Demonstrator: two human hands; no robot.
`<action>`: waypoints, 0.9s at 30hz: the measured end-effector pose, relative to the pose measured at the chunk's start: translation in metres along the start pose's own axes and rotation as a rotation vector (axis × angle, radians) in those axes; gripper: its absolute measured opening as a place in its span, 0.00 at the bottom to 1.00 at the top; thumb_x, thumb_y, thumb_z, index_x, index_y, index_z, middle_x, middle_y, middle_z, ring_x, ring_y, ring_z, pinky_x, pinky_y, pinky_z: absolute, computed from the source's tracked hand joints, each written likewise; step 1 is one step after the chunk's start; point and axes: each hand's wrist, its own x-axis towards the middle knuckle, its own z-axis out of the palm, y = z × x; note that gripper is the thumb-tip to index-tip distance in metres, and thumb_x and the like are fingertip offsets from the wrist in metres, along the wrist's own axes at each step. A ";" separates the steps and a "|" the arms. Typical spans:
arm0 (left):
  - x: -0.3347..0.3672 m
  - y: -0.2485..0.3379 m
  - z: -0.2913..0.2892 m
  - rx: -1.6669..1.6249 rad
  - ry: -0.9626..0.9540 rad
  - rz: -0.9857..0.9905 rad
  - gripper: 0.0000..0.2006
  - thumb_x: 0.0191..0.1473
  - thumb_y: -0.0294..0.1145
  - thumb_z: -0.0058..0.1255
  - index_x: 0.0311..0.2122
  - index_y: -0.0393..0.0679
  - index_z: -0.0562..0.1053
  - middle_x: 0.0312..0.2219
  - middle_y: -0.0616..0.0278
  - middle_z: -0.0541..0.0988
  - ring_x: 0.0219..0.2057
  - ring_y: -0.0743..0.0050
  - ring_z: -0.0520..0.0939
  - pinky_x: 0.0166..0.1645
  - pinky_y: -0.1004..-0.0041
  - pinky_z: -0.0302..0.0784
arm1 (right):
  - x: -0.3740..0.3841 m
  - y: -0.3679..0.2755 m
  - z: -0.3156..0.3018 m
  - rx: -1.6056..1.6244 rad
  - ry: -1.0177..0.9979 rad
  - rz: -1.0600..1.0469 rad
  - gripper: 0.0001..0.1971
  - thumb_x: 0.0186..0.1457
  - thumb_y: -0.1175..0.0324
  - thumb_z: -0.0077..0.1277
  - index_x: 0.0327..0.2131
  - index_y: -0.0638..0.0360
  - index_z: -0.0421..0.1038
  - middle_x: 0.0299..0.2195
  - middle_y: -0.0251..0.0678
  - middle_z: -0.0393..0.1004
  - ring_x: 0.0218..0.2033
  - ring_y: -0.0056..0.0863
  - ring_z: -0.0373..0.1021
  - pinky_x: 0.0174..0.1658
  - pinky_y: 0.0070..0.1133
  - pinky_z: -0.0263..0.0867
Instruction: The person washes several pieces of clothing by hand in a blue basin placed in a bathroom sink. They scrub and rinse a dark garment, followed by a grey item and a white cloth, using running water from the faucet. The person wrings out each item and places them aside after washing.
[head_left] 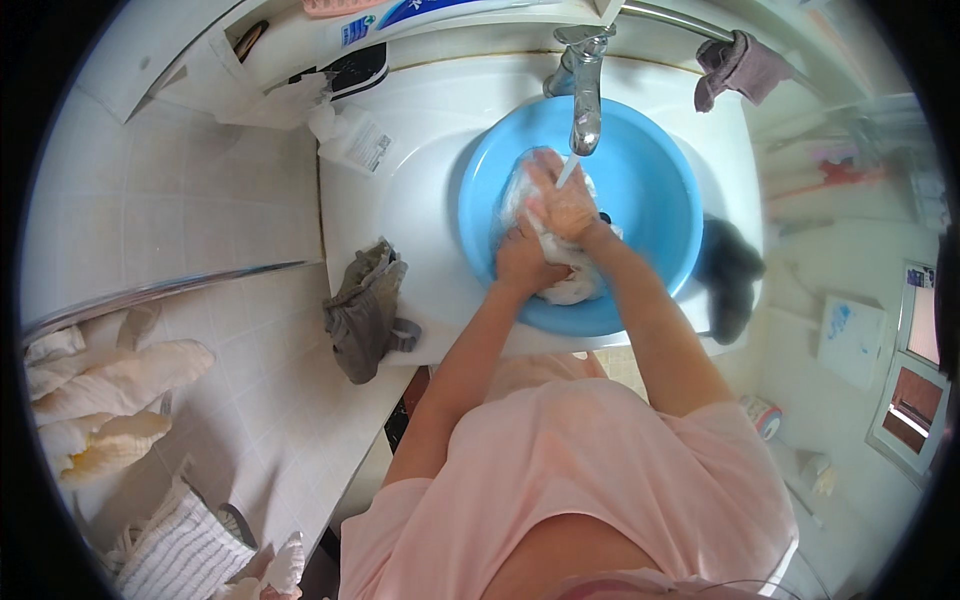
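A blue plastic basin (655,290) sits in the white sink, and a wet white cloth (575,287) is bunched up inside it. Water runs from the chrome faucet (587,110) onto my right hand (562,205), which is closed over the upper part of the cloth. Just below and to its left, my left hand (527,260) grips the same cloth with bent fingers. Parts of the fingers on both hands are hidden by the cloth or blurred by the water. A small dark spot shows beside my right wrist; I cannot tell what it is.
A grey-brown cloth item (365,312) hangs over the sink's left edge, and a dark cloth (730,280) lies on its right edge. A clear plastic pack (355,138) rests at the back left. Above right, a mauve cloth (740,70) hangs on a rail.
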 end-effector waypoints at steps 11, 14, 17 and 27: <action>0.015 0.009 -0.020 0.166 -0.255 -0.017 0.49 0.27 0.68 0.58 0.49 0.34 0.69 0.41 0.54 0.78 0.41 0.62 0.80 0.45 0.68 0.74 | 0.016 -0.007 -0.019 -0.274 -0.184 0.127 0.33 0.54 0.45 0.40 0.62 0.40 0.49 0.64 0.33 0.45 0.65 0.38 0.40 0.64 0.48 0.32; 0.011 0.019 -0.022 0.187 -0.184 -0.046 0.48 0.27 0.68 0.58 0.50 0.37 0.69 0.43 0.52 0.77 0.44 0.62 0.79 0.47 0.67 0.72 | -0.003 -0.004 0.024 -0.323 0.116 0.256 0.30 0.56 0.48 0.40 0.61 0.39 0.51 0.63 0.34 0.48 0.64 0.41 0.42 0.62 0.51 0.34; 0.014 0.007 -0.020 0.128 -0.234 -0.067 0.48 0.26 0.66 0.60 0.51 0.40 0.68 0.46 0.48 0.75 0.46 0.59 0.77 0.49 0.66 0.70 | 0.002 -0.006 0.001 -0.281 -0.069 0.104 0.28 0.52 0.57 0.47 0.58 0.40 0.57 0.61 0.40 0.50 0.62 0.41 0.47 0.59 0.47 0.45; 0.008 -0.035 0.013 -0.261 0.360 -0.090 0.30 0.44 0.42 0.57 0.50 0.35 0.67 0.46 0.43 0.68 0.46 0.48 0.72 0.52 0.60 0.67 | 0.002 -0.028 0.008 -0.265 -0.128 0.345 0.33 0.46 0.54 0.55 0.57 0.40 0.59 0.58 0.42 0.55 0.55 0.41 0.56 0.47 0.37 0.63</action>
